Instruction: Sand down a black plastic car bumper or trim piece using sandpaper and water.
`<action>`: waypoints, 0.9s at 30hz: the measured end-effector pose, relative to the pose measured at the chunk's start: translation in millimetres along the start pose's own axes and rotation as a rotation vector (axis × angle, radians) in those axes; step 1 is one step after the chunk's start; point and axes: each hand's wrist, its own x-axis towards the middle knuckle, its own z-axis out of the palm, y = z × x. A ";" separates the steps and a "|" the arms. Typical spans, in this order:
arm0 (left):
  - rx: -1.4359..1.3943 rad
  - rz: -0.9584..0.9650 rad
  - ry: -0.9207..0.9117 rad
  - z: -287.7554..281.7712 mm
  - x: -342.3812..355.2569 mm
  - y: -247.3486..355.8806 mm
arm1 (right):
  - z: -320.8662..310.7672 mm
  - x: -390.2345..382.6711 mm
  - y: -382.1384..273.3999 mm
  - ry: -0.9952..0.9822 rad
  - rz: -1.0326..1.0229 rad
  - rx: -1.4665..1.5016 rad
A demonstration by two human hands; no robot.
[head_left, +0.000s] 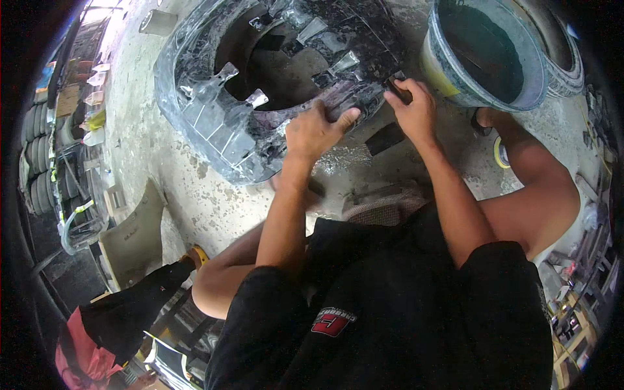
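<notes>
A large, mottled black and grey moulded piece (205, 133), with a big central opening and several small metal tabs, lies in front of me. My left hand (313, 133) grips its near edge, thumb pointing right and fingers partly hidden. My right hand (414, 110) is closed on a small dark block (399, 91) at the piece's right edge, just right of my left hand. A dark rectangular sheet (383, 140) lies on the floor below my hands.
A bucket of dark water (442, 78) stands at upper right beside a tyre (564, 78). A tape roll (500, 156) lies near my right foot. Stacked tyres (38, 149) and a curved panel (130, 234) are at left. Another person (117, 325) is at lower left.
</notes>
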 end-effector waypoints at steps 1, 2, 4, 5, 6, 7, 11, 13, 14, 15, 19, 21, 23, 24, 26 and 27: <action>-0.013 0.005 0.003 1.1 1.7 -0.5 | 2.4 3.2 0.3 0.018 0.028 -0.011; -0.052 -0.011 -0.027 3.1 2.2 -0.7 | 2.3 6.1 2.0 -0.003 0.085 -0.065; -0.067 -0.046 -0.073 -4.9 -2.7 8.5 | 3.7 14.6 0.5 0.047 0.086 -0.046; -0.075 -0.045 -0.077 1.8 -4.2 16.0 | 1.3 19.6 2.2 0.097 0.088 -0.026; -0.090 -0.053 -0.009 10.2 -5.5 24.3 | -4.4 27.5 10.7 0.123 -0.007 -0.031; -0.105 -0.063 0.058 10.9 -7.0 28.8 | -14.5 33.8 4.9 0.087 0.005 -0.110; -0.072 -0.080 0.007 10.8 -6.3 32.2 | -10.6 37.0 2.2 0.096 0.026 -0.181; -0.060 -0.051 -0.016 7.7 -5.6 32.8 | -5.7 34.5 6.8 0.106 -0.003 -0.178; -0.041 -0.021 -0.030 8.5 -5.3 32.4 | -3.4 32.4 8.9 0.126 0.036 -0.121; -0.048 -0.031 -0.033 11.6 -5.5 29.1 | -0.3 32.6 6.1 0.143 0.071 -0.057; -0.089 0.177 0.209 21.2 -5.9 14.5 | 1.0 27.5 -3.3 0.157 0.031 -0.016; -0.124 0.226 0.256 24.1 -3.2 7.6 | 3.0 26.2 -5.3 0.143 0.067 0.007; -0.154 0.286 0.247 29.0 1.0 0.3 | 3.1 28.7 -3.6 0.104 0.092 0.060; -0.152 0.284 0.242 32.1 1.5 6.3 | -1.3 31.0 8.7 0.102 0.063 0.058; -0.067 0.203 0.133 35.1 -0.7 13.6 | 4.0 32.1 12.7 0.072 0.075 0.102; -0.056 0.196 0.133 43.1 1.4 18.3 | 3.7 31.4 24.5 0.074 0.092 0.092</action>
